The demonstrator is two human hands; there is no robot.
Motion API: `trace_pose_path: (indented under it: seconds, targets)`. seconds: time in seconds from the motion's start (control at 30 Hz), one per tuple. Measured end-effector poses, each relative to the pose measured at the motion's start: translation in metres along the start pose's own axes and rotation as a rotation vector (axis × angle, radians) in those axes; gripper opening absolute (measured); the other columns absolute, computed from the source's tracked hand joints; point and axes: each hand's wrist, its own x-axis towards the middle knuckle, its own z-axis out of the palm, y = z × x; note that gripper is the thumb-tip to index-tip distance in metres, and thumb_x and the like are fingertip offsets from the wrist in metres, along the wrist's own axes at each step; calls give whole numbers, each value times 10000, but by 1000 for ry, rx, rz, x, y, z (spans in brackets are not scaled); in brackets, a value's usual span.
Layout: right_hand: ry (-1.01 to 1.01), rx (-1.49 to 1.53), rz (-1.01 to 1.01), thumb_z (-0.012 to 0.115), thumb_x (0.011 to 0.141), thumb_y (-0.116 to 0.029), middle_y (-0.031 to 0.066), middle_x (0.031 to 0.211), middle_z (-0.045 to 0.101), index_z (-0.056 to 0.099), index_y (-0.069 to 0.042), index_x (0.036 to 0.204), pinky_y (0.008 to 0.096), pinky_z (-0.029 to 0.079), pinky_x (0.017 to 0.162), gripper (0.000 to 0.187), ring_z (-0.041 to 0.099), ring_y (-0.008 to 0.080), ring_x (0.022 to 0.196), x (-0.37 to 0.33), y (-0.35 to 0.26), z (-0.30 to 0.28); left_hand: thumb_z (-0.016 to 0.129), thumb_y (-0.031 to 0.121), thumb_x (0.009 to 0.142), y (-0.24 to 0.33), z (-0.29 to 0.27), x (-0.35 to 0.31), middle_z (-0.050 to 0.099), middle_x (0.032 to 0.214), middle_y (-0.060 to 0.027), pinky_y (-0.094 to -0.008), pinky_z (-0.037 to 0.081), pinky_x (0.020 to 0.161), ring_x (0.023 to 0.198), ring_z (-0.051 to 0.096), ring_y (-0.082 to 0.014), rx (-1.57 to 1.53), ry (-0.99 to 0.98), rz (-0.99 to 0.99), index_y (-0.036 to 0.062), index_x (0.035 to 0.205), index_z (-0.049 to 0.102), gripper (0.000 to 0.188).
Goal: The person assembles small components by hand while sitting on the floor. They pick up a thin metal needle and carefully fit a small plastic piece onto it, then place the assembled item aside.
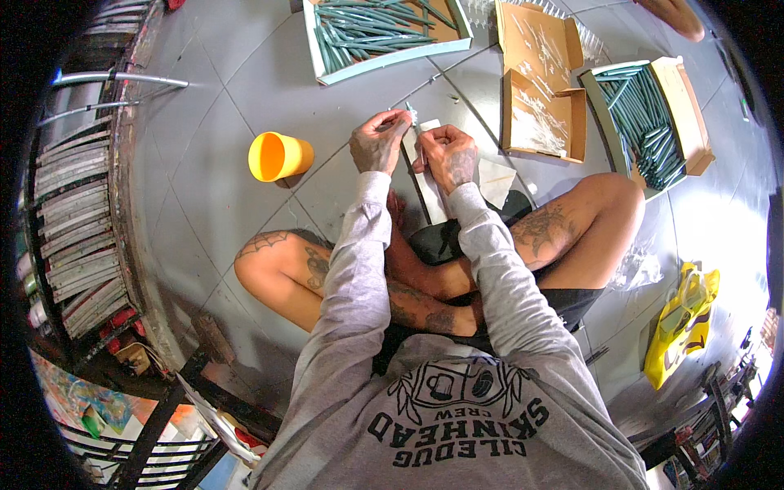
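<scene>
My left hand (381, 137) is closed in a pinch at the upper end of a slim dark green pen-like stick (411, 109). A small clear bit shows at its fingertips, too small to name for sure. Just to the right, my right hand (452, 155) is closed, its fingers bent together near the stick's lower part; what exactly they grip is mostly hidden. Below both hands a long, narrow pale strip (430, 200) lies in front of my crossed legs. A white sheet-like piece (495, 181) is beside it, to the right of my right hand.
Green sticks fill a shallow box (327, 79) at the far side and another box (611, 135) at right. Between them, an open cardboard box (579, 122) holds small clear pieces. A yellow cup (280, 157) stands left; a yellow bag (684, 327) lies right. Another person's arm (674, 15) shows far right.
</scene>
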Motion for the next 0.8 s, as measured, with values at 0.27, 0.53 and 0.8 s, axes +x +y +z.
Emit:
trace_pose_path:
  seconds: [0.27, 0.53, 0.8]
  targets:
    - [34, -91, -52, 654, 797, -141, 144, 646, 685, 672, 71, 856, 329, 571, 529, 221, 669, 196, 490, 4, 8, 0, 821, 187, 777, -14, 2, 6, 736, 894, -64, -250, 533, 757, 814, 671, -118, -262, -35, -6, -6, 953, 744, 271]
    - [22, -18, -17, 654, 810, -158, 141, 660, 687, 656, 55, 854, 315, 580, 594, 217, 682, 196, 513, 0, 11, 2, 826, 198, 767, -21, 3, 9, 726, 846, -35, -236, 514, 704, 749, 635, -91, -288, -36, -30, -2, 932, 756, 268]
    - [12, -22, -17, 665, 817, -215, 147, 743, 708, 641, 48, 892, 317, 581, 625, 274, 701, 210, 554, -9, 21, 4, 816, 209, 781, -11, -1, -1, 720, 853, -33, -232, 504, 698, 746, 622, -89, -214, -28, -69, -16, 945, 752, 286]
